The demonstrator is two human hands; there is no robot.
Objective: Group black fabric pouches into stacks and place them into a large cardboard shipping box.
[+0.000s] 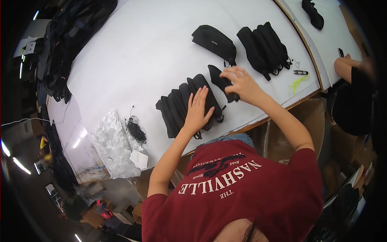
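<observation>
My left hand (197,108) lies flat, fingers stretched out, on a row of several black fabric pouches (174,108) set side by side near the table's front edge. Just right of that row is a single slim black pouch (217,78). My right hand (244,85) is over its right side, fingers bent and apart, and nothing shows in its grasp; whether it touches the pouch is hard to tell. Farther back lies a wider black pouch (215,42) with a small pale mark. Another group of black pouches (264,48), with cords at their near ends, rests to its right.
Thread snips (300,72) and yellow-green strings (298,83) lie at the right. Clear plastic bags (111,145), a tangle of black cords (136,130) and a white label sheet (138,159) are at the left. Black fabric (76,32) is heaped far left. Another person's arm (346,66) is at far right.
</observation>
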